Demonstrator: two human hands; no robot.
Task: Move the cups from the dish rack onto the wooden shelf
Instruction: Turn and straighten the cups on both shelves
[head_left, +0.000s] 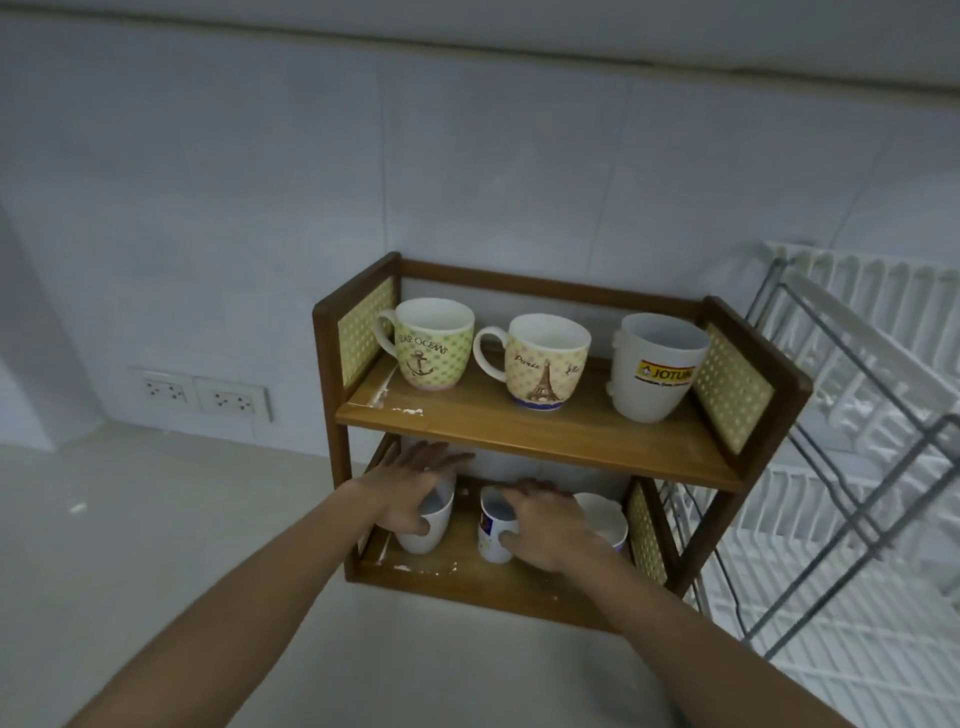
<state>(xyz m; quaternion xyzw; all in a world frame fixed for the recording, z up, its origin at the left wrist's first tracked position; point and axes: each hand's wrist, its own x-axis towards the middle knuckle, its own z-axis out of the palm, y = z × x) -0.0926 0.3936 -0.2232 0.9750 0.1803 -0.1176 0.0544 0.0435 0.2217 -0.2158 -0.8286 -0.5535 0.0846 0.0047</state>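
Bearing "JOTUN": white cup (655, 367), upper wooden shelf (530, 423).

Glossy ceramic cups (435, 344) stand on the smooth varnished wooden shelf (519, 431), beside a metal-framed dish rack (852, 415).

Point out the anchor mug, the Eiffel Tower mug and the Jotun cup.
anchor mug (427, 349): head view, on its printed side.
Eiffel Tower mug (540, 370): head view, on the tower print.
Jotun cup (655, 375): head view, on its logo.

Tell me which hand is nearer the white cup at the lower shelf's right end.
Right. The right hand sits just left of that white cup; the left hand is further left.
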